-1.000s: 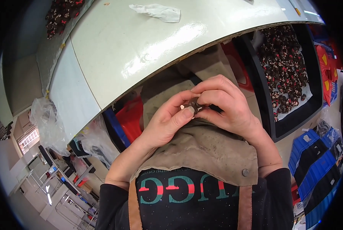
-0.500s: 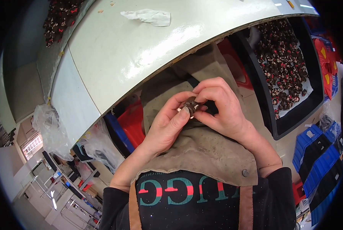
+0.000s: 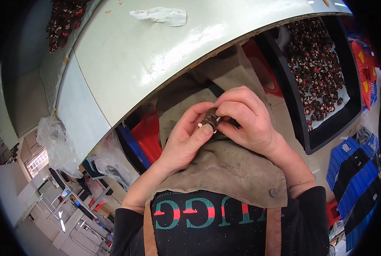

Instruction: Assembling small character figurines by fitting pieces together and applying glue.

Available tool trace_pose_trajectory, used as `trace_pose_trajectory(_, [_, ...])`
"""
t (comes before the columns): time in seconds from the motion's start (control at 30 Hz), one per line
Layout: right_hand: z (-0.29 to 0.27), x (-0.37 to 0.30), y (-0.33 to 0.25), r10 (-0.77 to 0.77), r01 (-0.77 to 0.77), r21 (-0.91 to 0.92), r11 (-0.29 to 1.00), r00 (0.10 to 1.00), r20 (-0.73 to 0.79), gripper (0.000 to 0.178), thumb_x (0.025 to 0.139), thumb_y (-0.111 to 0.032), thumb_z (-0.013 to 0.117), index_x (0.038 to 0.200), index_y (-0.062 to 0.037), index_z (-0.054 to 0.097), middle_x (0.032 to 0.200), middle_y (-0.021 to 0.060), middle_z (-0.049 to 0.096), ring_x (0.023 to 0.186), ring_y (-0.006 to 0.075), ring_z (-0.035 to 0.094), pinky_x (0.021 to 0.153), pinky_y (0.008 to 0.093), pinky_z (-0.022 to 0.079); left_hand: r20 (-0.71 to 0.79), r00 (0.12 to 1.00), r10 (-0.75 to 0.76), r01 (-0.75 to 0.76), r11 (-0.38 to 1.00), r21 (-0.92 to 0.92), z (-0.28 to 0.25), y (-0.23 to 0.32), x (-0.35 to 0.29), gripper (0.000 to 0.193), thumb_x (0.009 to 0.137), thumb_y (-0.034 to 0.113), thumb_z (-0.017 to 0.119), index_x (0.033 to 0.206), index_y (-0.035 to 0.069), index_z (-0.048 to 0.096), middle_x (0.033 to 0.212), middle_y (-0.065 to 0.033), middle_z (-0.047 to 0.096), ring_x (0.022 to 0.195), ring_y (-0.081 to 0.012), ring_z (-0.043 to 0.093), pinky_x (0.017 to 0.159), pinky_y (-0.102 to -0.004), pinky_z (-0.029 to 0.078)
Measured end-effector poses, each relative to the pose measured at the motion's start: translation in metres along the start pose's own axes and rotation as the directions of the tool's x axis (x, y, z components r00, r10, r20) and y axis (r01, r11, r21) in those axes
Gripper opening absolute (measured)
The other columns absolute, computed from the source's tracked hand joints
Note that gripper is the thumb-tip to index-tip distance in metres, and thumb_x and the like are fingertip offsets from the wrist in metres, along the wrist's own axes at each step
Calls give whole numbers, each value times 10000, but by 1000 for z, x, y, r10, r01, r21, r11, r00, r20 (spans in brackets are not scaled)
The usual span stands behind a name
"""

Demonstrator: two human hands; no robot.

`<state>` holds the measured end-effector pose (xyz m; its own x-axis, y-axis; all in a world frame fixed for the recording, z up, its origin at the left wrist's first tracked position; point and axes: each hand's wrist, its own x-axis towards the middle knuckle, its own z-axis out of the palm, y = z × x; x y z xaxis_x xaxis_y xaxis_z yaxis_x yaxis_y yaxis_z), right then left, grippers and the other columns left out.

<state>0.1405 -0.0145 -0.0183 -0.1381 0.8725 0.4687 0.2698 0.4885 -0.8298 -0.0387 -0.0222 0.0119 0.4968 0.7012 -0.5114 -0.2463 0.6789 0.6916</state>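
A small dark brown figurine [image 3: 210,117] with pale bits at its sides is held between my two hands over my apron [image 3: 224,166]. My left hand [image 3: 189,134] grips it from the left, with the thumb lying across its near end. From the right, my right hand [image 3: 246,112] pinches its side between thumb and fingers. Part of the figurine is hidden behind the fingers, so its full shape does not show.
A pale table [image 3: 126,55] curves ahead, with a crumpled white tissue [image 3: 162,16] on it. To the right, a black tray [image 3: 299,123] holds many small brown, red and pale pieces [image 3: 316,72]. Similar pieces [image 3: 65,21] lie at the far left. Clear plastic bags [image 3: 60,145] hang by the table's left edge.
The figurine has turned slightly in my fingers, showing more of its rounded dark side. My right fingers have shifted a little along it. Both hands stay in nearly the same place.
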Motion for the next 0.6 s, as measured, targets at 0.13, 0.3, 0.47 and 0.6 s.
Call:
trace_pose_trajectory(0.13, [1,-1,1,-23,23,-9,1000,1000,0,413,520,71,739,873,-44,558,910,84,568,789,255,581,646,335,481,2,1000,0,0,1000,0,-1,-2,0,488,917,210,602,1314,27,385,1220,-63,501,1143,-136,469,1003,-282,364])
trace_pose_trajectory(0.3, [-1,1,1,-33,34,-22,999,999,25,419,523,60,736,882,-44,549,902,87,568,794,264,581,664,348,481,-19,1000,3,-3,1000,-11,-1,-3,-1,475,922,203,594,1310,21,388,1216,-64,504,1138,-136,472,1001,-282,365])
trace_pose_trajectory(0.47, [0,0,0,-16,16,-15,1000,999,38,418,532,69,735,881,-48,536,913,81,560,818,267,577,670,355,481,12,1000,-3,3,1000,-20,1,0,0,473,925,209,589,1313,26,389,1219,-65,506,1139,-136,474,1007,-285,359])
trace_pose_trajectory(0.6, [7,-4,-4,45,-45,70,997,999,-5,474,544,103,731,929,-62,510,934,70,547,860,264,563,682,351,479,31,999,19,-16,996,-93,1,-2,0,458,933,200,574,1319,35,392,1219,-58,507,1146,-139,473,1009,-291,358])
